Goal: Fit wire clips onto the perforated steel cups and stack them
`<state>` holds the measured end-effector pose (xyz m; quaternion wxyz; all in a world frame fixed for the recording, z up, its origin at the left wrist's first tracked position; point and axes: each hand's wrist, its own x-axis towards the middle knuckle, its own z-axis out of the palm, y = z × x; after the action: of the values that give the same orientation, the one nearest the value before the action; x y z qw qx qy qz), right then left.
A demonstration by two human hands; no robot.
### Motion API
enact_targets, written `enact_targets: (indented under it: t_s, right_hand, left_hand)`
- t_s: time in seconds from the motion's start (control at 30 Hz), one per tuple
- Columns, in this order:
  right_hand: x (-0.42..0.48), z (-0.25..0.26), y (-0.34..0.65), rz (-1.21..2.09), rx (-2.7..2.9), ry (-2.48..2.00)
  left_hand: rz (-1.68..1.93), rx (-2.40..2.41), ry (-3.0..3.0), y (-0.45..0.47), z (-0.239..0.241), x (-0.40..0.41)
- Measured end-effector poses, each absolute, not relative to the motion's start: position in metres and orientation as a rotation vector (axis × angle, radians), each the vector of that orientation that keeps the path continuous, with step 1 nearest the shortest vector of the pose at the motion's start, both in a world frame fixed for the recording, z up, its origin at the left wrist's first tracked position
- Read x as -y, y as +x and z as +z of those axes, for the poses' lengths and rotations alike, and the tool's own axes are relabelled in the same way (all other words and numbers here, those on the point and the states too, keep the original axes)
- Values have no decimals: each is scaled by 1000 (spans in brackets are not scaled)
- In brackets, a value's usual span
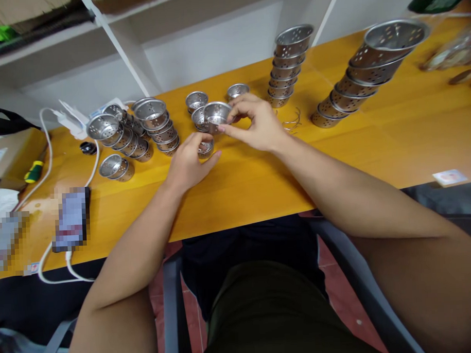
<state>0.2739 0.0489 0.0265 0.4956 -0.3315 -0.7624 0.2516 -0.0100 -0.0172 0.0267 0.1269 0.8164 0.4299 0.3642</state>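
Beyond the left hand [186, 165], grip unclear, a perforated cup [215, 114] firmly in the right hand [260, 123].

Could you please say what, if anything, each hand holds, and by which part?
The right hand pinches a perforated metal cup by its right side. The left hand is at another cup; any grip is unclear.

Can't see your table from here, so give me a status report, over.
Right hand pinching a perforated cup. Left hand at a lower cup, grip unclear. More cups crowd close behind.
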Motion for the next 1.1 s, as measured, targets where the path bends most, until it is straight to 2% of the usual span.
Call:
enact_targets:
  t_s: [0.2, 0.43, 0.8, 1.1]
  right_hand:
    - [-44, 24, 267, 675, 1922, -785]
    - [-39, 17, 257, 700, 2097, -717]
    - [-44, 8, 251, 636, 2164, -738]
    - [-40, 13, 258, 596, 2183, -754]
  left_hand:
    - [1328, -1294, 2278, -23, 7, -1]
    - [1189, -1268, 2162, -32, -26, -17]
    - [1109, -1210, 2243, -26, -6, -10]
    - [1127, -1153, 2219, -23, -10, -12]
